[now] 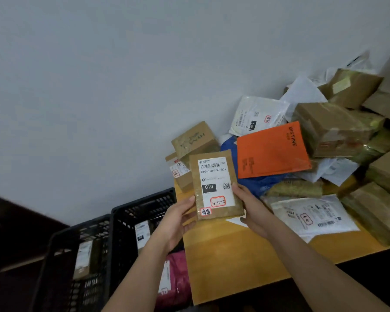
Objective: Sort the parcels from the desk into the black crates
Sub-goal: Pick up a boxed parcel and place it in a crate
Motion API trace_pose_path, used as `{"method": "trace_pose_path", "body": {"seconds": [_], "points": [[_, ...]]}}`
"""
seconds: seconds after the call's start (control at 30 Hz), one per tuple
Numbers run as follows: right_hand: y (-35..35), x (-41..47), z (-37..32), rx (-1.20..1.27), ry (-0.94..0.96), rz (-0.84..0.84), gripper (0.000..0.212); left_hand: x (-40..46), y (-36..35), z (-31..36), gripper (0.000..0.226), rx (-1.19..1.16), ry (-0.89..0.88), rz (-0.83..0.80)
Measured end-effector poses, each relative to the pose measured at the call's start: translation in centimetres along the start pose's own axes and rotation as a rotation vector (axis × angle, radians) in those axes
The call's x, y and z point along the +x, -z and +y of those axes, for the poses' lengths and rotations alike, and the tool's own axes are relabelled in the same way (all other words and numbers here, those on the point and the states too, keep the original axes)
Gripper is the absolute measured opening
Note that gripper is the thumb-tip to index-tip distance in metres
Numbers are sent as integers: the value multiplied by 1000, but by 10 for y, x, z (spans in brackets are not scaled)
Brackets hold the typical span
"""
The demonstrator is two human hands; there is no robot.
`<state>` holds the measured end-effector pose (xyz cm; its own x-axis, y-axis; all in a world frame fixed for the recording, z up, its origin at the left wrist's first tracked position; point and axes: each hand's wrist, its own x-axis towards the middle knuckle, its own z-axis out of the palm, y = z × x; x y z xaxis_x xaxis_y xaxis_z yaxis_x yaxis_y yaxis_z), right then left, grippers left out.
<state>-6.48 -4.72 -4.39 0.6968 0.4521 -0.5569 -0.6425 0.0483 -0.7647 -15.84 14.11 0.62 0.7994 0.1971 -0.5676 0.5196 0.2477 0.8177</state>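
Note:
A flat brown parcel (214, 185) with a white shipping label marked 010 is held upright above the desk's left end. My left hand (178, 218) grips its lower left edge and my right hand (249, 204) grips its right edge. Two black crates stand left of the desk: the nearer one (142, 212) holds a pink bag and a labelled parcel, the farther one (61, 248) holds a brown labelled parcel. The yellow desk (239, 255) carries a heap of parcels at the back right.
On the desk lie an orange mailer (273, 149), a white mailer (257, 115), a blue bag (257, 183), a white bag with a barcode (311, 217), small brown boxes (194, 140) and several taped cartons (333, 129). A grey wall fills the upper view.

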Motion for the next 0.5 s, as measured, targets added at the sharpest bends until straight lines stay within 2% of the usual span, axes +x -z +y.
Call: {"method": "trace_pose_path", "body": {"seconds": [0.27,0.5], "points": [[-75,-16,21,-129,-9,-131,49,-47,62,-13,35,-13,-37,106],[-166,-42,68,-218,2,-144,50,-105,153,-50,35,-16,-57,97]]}}
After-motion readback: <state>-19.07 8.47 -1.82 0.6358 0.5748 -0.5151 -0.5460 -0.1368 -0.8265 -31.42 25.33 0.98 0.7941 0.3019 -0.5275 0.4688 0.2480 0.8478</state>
